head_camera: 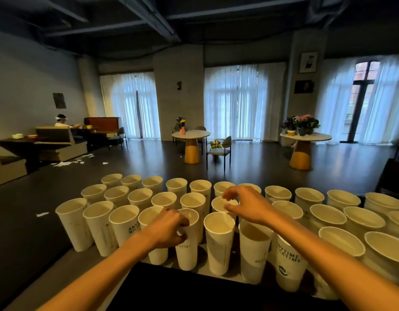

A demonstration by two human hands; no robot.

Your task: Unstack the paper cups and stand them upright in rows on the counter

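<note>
left hand [169,227] pinches the rim of an upright cup [187,241] in the nearest row on the counter [203,269]. right hand [245,205] hovers at two o'clock, fingers spread and empty. cup's long axis vertical.

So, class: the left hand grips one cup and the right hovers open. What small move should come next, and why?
Probably set the cup down in the front row and let go: the left hand grips its rim, it is upright among standing cups, and the right hand hovers open, empty.
</note>
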